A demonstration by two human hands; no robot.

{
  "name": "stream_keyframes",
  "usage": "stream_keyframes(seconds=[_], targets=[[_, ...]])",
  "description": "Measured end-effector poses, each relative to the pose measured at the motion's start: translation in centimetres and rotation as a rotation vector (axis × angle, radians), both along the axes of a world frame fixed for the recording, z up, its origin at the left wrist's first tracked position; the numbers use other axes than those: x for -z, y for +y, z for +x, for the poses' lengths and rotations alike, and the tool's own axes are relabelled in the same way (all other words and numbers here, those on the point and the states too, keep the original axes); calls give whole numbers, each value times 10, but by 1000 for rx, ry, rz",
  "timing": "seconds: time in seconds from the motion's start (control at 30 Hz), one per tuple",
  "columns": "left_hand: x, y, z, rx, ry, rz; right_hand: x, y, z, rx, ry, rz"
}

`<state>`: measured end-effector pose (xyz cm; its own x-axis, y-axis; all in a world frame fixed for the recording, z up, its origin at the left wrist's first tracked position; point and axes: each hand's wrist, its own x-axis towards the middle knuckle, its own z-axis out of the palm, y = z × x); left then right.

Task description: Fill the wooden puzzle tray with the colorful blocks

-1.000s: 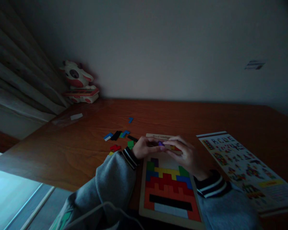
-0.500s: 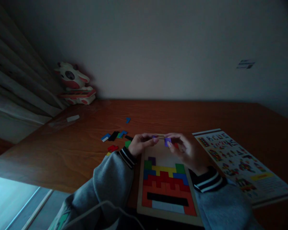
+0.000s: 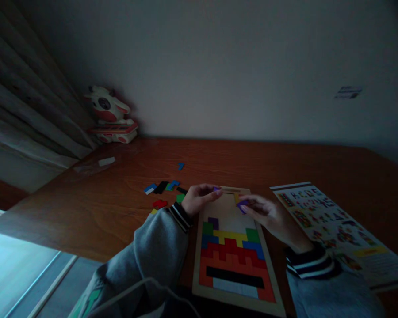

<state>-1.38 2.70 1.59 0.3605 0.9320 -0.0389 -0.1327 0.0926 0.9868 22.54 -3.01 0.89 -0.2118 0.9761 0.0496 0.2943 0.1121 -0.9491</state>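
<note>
head view: the right hand (image 3: 275, 216) pinches a purple piece (image 3: 243, 205) in its fingertips, just over the bare upper part of the puzzle tray (image 3: 232, 207); the left hand (image 3: 199, 199) rests curled at the tray's far left corner, seemingly holding a small purple bit, though that is hard to tell. judging by this, a piece is being fitted above the filled rows; it wants turning to match the gap. loose pieces (image 3: 166, 187) lie left, a pattern sheet (image 3: 334, 221) right.
</note>
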Motion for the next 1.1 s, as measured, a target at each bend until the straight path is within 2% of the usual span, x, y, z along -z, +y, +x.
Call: stream_keyframes(seconds=[0.27,0.4,0.6,0.83,1.1], targets=[[1,0,-1,26,32,40,-9,-8,0,-68,-238,-22],[3,0,-1,35,53,55,-6,-10,0,-125,-288,-21],[4,1,-2,47,85,88,1,-8,4,-121,-448,160],[3,1,-2,59,135,98,2,-7,11,-210,-440,76],[3,1,-3,79,147,135,0,-8,11,-200,-435,64]])
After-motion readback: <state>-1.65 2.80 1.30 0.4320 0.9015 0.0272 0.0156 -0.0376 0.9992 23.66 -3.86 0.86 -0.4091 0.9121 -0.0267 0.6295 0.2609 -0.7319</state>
